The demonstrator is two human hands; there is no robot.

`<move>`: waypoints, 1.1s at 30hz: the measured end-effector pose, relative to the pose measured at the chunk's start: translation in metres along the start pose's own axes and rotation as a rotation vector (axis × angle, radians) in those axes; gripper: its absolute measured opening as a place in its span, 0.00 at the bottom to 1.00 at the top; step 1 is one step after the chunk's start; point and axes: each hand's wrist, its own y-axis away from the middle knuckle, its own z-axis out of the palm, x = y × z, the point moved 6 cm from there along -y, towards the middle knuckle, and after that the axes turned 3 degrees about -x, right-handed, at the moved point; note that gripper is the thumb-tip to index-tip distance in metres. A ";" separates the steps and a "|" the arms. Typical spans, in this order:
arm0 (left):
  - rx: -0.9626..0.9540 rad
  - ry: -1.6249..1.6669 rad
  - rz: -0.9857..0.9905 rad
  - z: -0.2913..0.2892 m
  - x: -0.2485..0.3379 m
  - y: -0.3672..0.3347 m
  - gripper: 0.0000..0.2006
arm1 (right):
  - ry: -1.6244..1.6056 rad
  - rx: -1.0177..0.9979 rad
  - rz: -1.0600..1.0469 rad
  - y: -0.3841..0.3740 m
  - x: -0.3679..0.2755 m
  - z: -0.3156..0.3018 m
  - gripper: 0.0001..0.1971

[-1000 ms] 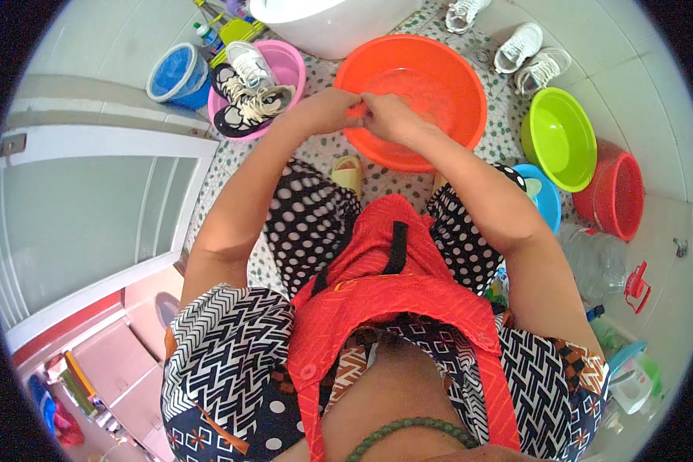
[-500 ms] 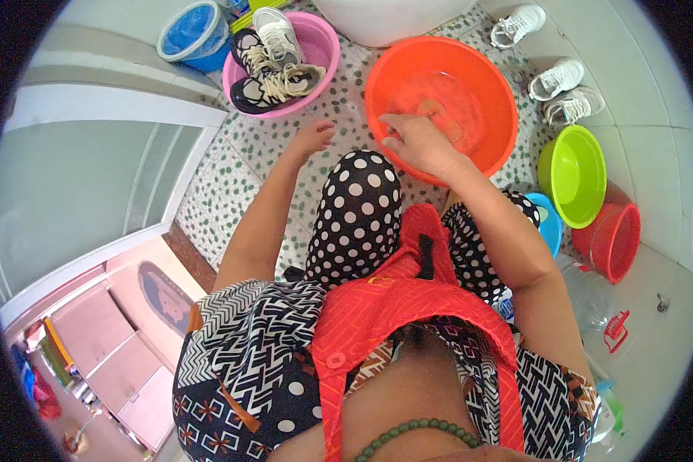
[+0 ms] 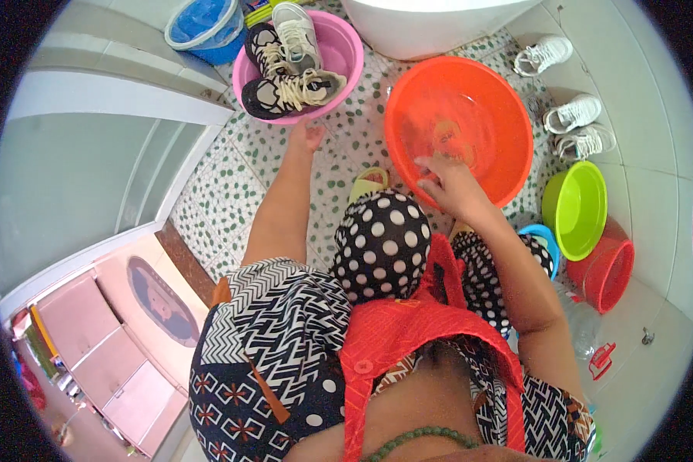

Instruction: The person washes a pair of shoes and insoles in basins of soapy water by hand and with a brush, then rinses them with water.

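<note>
My left hand (image 3: 310, 136) is stretched forward, just at the near edge of a pink basin (image 3: 352, 65). Its fingers are apart and nothing shows in them; whether they touch the rim I cannot tell. Piled in that basin are a pair of black-and-cream sneakers (image 3: 283, 94) and a white-grey sneaker (image 3: 296, 35). My right hand (image 3: 452, 185) hovers over the near side of a large orange-red basin (image 3: 508, 123), fingers spread and holding nothing. Liquid appears to lie in this basin, with a round printed pattern at its bottom.
White sneakers (image 3: 574, 114) stand along the right wall. Nearer are a lime-green basin (image 3: 575, 212), a red bucket (image 3: 604, 266) and a clear plastic bottle (image 3: 581, 327) with a red handle. A blue bucket (image 3: 208, 35) stands far left. A white tub (image 3: 431, 27) is at the back.
My left hand has reached forward to the pink basin's near edge. My right hand stays above the orange-red basin. The whole view has shifted, so the basins sit lower and further right.
</note>
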 end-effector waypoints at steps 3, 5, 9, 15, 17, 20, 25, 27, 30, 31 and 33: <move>0.026 0.139 -0.016 -0.003 0.011 -0.022 0.14 | -0.059 -0.002 0.006 0.000 -0.003 -0.002 0.17; 0.037 0.136 0.033 -0.007 0.006 -0.032 0.15 | -0.032 -0.047 0.057 0.003 0.006 -0.001 0.18; -0.066 0.185 0.078 0.002 0.001 -0.047 0.16 | -0.116 -0.127 0.195 0.028 0.041 -0.018 0.19; -0.194 0.309 0.114 0.020 0.003 -0.055 0.15 | -0.141 -0.248 0.513 0.052 0.139 -0.022 0.19; -0.266 0.346 0.154 0.019 0.006 -0.056 0.16 | -0.196 -0.260 0.538 0.050 0.174 -0.009 0.19; -0.240 0.357 0.197 0.014 0.018 -0.059 0.19 | -0.124 -0.356 0.477 0.022 0.205 0.028 0.20; -0.148 0.312 0.204 -0.006 0.019 -0.045 0.20 | 0.231 -0.189 0.095 -0.050 0.202 0.086 0.27; -0.158 0.260 0.187 -0.028 0.020 -0.028 0.18 | 0.181 -0.335 0.468 -0.077 0.194 0.104 0.30; -0.334 0.288 0.178 -0.056 0.023 -0.004 0.17 | 0.080 -0.221 0.404 -0.106 0.200 0.134 0.33; -0.203 0.303 0.133 -0.058 0.007 0.010 0.17 | 0.065 -0.181 0.420 -0.102 0.212 0.143 0.33; -0.235 0.273 0.161 -0.082 0.010 0.038 0.18 | 0.016 -0.108 0.396 -0.107 0.211 0.160 0.34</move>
